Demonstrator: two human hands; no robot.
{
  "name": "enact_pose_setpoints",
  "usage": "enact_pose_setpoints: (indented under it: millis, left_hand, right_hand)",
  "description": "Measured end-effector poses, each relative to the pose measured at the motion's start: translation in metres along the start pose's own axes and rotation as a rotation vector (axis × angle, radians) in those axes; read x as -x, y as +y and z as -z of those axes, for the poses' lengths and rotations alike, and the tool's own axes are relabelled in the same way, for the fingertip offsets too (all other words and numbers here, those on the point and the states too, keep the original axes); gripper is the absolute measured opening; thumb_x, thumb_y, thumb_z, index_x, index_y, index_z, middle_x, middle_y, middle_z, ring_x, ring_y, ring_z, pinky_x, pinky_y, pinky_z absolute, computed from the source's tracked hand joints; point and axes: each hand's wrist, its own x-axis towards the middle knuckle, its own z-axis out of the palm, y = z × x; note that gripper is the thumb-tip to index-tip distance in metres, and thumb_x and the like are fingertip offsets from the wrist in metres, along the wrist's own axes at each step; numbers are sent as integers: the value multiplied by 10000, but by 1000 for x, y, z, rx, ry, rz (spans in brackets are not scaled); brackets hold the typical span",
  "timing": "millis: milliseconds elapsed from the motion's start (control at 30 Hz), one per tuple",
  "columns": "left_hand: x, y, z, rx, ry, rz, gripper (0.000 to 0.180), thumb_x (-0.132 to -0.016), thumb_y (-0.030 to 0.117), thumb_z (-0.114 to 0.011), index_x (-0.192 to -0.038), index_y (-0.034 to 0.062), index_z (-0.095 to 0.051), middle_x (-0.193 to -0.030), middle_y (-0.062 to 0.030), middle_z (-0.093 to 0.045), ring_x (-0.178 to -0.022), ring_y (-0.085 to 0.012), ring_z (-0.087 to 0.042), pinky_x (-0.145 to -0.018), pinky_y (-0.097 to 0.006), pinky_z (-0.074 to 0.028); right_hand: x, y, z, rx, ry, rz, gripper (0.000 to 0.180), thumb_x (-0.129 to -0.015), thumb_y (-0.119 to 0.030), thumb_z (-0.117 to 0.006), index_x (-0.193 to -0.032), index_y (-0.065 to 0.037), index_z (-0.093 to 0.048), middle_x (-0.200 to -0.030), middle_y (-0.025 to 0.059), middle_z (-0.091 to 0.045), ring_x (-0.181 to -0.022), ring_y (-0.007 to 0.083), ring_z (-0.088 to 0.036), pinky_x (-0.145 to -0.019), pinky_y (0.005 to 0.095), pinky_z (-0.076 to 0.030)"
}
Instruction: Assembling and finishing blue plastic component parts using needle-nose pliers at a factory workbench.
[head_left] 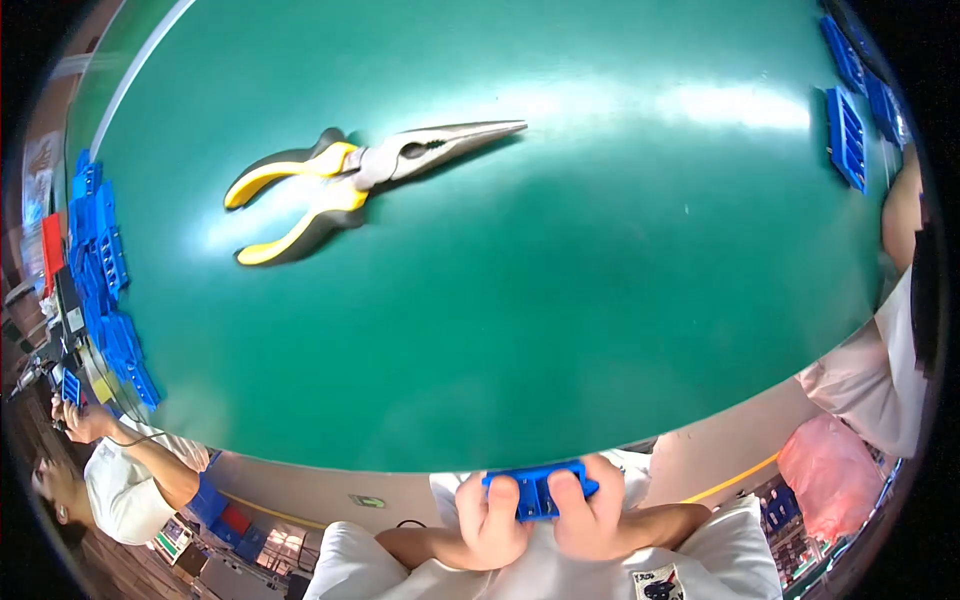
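the blue part sits at 6 o'clock, at the near edge of the counter; contact with that edge cannot be confirmed. the left hand grips its 9 o'clock end and the right hand its 3 o'clock end. the fingers of both hands are closed on the part, thumbs on the near face; the grip behind is largely hidden.

caution: uneven thumb pressure could tilt the part or make it slip. as most of it appears short of the counter, a slip would likely drop it below the edge. pressing hard at both ends could also flex it.

well apart, toward 10 o'clock, pliers lie with handles spread and tip toward 3 o'clock. a pile of blue pieces rests at 9 o'clock; a bump could topple it. more blue pieces lie at 2 o'clock. at 8 o'clock, a co-worker's hand holds a similar piece.
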Motion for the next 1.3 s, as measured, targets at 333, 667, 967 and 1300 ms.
enact_pose_setpoints:
  millis: [333,667,967,1300]
  left_hand:
    - [-29,80,70,-550,-537,-323,311,-936,242,-607,-1101,-16,-662,-1061,-138,-693,-959,-240,-661,-855,-337,-503]
    - [-169,242,289,-455,668,-951,211,-907,71,-639,-1105,-3,-622,-685,58,-510,-588,-34,-469,-532,-196,-405]
    - [-221,326,397,-860,956,-875,337,-823,175,-717,-1059,-51,-636,-1009,-176,-668,-887,-275,-663,-806,-399,-547]
    - [-163,304,115,-1008,337,-1268,251,-878,50,-620,-1125,7,-621,-1195,-93,-601,-1102,-195,-583,-856,-310,-495]
  right_hand:
    - [-36,-39,36,313,-521,396,118,-862,-78,-668,-947,-1,-644,-745,94,-637,-625,165,-639,-551,294,-481]
    - [-144,-121,-92,1200,-145,1000,535,-866,-308,-639,-1278,8,-509,-656,129,-633,-615,294,-648,-556,419,-498]
    - [-146,-127,-75,1242,-140,956,532,-786,-164,-602,-1314,-188,-548,-647,104,-624,-610,332,-630,-579,450,-503]
    - [-169,-148,-16,1358,208,860,633,-780,-625,-618,-984,-27,-663,-1076,176,-588,-1072,322,-540,-849,493,-401]
